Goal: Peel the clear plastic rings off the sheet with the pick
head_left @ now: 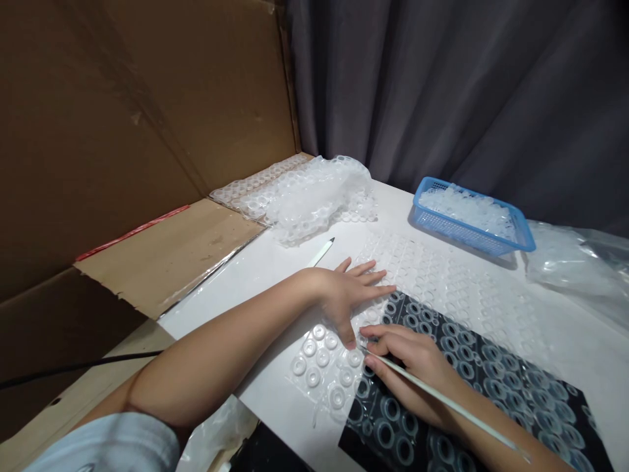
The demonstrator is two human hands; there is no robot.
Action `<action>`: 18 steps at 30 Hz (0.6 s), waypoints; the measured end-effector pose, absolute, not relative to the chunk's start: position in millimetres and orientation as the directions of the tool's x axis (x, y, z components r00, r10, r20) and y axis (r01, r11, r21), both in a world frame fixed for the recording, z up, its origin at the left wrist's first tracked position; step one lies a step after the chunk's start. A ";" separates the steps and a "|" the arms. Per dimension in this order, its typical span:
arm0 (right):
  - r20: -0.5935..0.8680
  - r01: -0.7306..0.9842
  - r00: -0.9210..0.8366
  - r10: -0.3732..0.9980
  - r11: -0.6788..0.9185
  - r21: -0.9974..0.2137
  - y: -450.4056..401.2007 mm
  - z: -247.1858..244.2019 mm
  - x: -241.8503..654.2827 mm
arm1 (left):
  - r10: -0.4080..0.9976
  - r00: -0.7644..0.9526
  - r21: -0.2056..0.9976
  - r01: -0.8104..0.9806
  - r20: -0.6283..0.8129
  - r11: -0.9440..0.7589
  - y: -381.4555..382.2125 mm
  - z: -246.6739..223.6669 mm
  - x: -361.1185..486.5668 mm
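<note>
"What does the left hand (344,292) do?"

"It lies palm down with its fingers spread apart, pressing on a clear plastic sheet with round, raised rings (327,373). That sheet lies on the white tabletop (184,324), just left of a black rectangular sheet (350,440) covered in translucent rings."

"And the right hand (413,357)?"

"Its thumb and fingers are clamped on a thin, pale, rod-like tool (442,396). The tip points at the clear sheet, close to the left thumb; I cannot tell whether it touches. The shaft slants back over the right forearm."

"Anything near them?"

"A white pen-shaped stick with a dark tip (322,252) lies beyond the left wrist. Farther right stands a blue plastic basket (527,235) filled with small translucent pieces."
</note>
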State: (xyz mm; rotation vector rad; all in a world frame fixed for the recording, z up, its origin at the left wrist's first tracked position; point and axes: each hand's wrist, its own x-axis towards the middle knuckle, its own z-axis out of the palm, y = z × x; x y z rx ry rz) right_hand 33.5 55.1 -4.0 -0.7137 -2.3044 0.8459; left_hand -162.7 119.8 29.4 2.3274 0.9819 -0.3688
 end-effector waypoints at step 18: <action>0.355 0.456 -0.551 0.755 0.629 -0.630 67.7 9.2 48.8 | 0.538 0.692 0.399 0.720 -0.481 -0.568 119.3 30.7 -162.0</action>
